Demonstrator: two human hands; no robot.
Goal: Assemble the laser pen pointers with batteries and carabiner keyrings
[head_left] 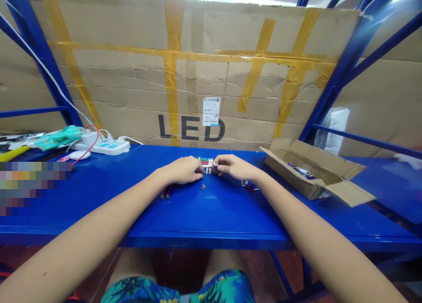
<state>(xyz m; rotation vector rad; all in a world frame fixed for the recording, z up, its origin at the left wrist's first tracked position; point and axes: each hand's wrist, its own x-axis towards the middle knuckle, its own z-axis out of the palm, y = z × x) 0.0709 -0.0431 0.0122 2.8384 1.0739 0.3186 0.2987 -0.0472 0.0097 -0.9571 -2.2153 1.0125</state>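
Note:
My left hand [183,169] rests knuckles-up on the blue table [211,215], fingers curled and pinched at a row of small coloured pen-like sticks with silver ends [206,162]. My right hand [232,166] is curled too, its fingertips pinching a small silver piece at the right end of that row. One loose silver piece [203,187] lies just in front of the hands. Two dark red sticks [166,192] lie under my left wrist. A keyring-like red and silver item [249,186] sits under my right wrist.
An open cardboard box [313,173] with small items stands to the right. At back left are a white power strip [106,147], a white mouse [79,155] and a teal packet [57,137]. A taped cardboard sheet marked LED [191,128] walls the back. Blue rack posts stand on both sides.

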